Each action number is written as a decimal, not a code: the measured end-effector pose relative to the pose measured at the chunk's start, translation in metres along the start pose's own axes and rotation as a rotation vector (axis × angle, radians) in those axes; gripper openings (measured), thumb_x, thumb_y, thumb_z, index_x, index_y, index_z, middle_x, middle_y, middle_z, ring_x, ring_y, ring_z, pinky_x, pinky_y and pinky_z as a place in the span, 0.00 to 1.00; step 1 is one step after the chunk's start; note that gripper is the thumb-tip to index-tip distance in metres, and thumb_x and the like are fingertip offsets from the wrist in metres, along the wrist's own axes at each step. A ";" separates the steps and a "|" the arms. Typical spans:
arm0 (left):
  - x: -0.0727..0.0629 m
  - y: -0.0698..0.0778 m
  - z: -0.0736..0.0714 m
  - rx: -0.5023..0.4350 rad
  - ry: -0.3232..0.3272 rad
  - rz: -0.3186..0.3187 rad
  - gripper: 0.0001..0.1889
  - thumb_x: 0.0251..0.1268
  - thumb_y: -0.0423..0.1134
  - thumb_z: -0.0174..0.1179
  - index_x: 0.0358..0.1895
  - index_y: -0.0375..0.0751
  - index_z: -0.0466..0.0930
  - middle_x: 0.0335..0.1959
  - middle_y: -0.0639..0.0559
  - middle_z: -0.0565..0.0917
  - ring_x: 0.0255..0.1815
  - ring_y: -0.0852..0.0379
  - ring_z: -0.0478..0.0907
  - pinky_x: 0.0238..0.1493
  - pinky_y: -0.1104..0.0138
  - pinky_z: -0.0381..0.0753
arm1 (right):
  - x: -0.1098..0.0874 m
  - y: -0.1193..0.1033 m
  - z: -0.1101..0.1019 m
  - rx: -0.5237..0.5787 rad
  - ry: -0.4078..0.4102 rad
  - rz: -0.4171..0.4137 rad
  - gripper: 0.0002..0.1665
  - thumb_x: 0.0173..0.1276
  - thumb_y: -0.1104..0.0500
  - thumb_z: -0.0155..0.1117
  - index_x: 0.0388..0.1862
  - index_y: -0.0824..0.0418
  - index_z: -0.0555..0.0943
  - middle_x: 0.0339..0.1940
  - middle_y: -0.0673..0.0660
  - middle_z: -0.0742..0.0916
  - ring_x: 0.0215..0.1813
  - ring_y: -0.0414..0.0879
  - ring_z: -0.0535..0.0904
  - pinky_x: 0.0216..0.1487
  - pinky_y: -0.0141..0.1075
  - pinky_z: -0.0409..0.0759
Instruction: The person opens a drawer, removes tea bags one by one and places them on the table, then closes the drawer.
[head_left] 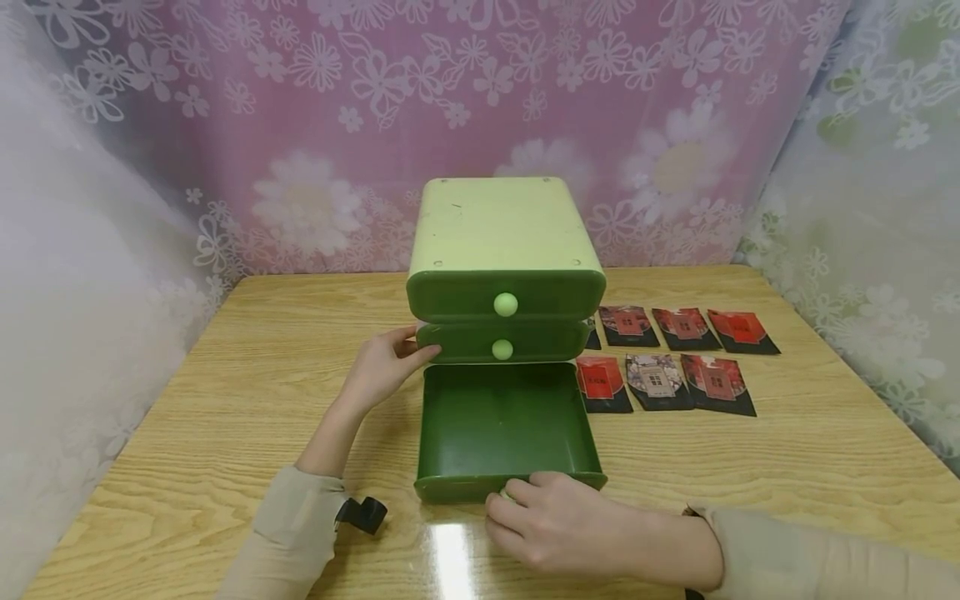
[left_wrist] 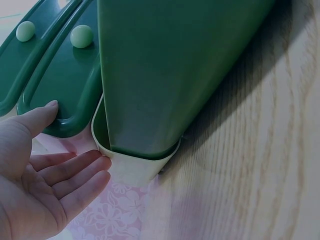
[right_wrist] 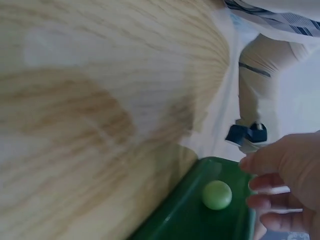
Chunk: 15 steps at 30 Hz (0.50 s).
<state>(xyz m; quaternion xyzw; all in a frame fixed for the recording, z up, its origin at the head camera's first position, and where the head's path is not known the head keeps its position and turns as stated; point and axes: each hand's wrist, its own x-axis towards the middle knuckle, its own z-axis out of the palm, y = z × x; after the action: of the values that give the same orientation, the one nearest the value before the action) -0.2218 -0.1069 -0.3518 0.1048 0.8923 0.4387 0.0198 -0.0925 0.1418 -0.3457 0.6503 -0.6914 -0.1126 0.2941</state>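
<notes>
A small pale-green cabinet [head_left: 495, 225] with green drawers stands in the middle of the table. Its bottom drawer [head_left: 502, 425] is pulled far out, showing a bare green floor. The top drawer [head_left: 457, 298] and middle drawer [head_left: 457, 343] are in. My left hand [head_left: 381, 367] is at the cabinet's left side, its thumb on the middle drawer's front and its other fingers loosely extended alongside. At the bottom drawer's front edge is my right hand [head_left: 547, 521], with relaxed, slightly bent fingers. In the right wrist view, its fingertips are beside the round knob [right_wrist: 217, 195], not around it.
Several red-and-black printed packets [head_left: 717, 383] lie in two rows to the right of the cabinet, one partly hidden behind it. A black wrist-camera mount [head_left: 363, 514] sticks out from the left sleeve. A pink floral curtain [head_left: 450, 125] hangs behind the table [head_left: 285, 333].
</notes>
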 end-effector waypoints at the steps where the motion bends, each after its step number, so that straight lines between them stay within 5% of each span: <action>1: 0.000 0.000 0.000 -0.002 -0.001 0.000 0.37 0.60 0.59 0.57 0.66 0.38 0.65 0.51 0.41 0.80 0.52 0.47 0.77 0.47 0.55 0.77 | 0.000 -0.001 0.001 -0.018 -0.005 0.001 0.30 0.76 0.66 0.26 0.37 0.53 0.81 0.36 0.49 0.80 0.27 0.38 0.72 0.22 0.23 0.69; 15: 0.000 0.000 -0.001 0.001 -0.005 -0.008 0.38 0.59 0.60 0.57 0.66 0.38 0.65 0.52 0.41 0.79 0.53 0.47 0.76 0.47 0.55 0.77 | -0.006 -0.017 0.019 -0.130 -0.067 0.097 0.33 0.71 0.69 0.23 0.33 0.55 0.81 0.37 0.54 0.80 0.20 0.42 0.72 0.14 0.28 0.64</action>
<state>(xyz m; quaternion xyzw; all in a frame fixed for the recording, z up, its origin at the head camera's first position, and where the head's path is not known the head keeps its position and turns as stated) -0.2217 -0.1071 -0.3512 0.1024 0.8928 0.4380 0.0236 -0.0890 0.1407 -0.3721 0.5914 -0.7226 -0.1647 0.3177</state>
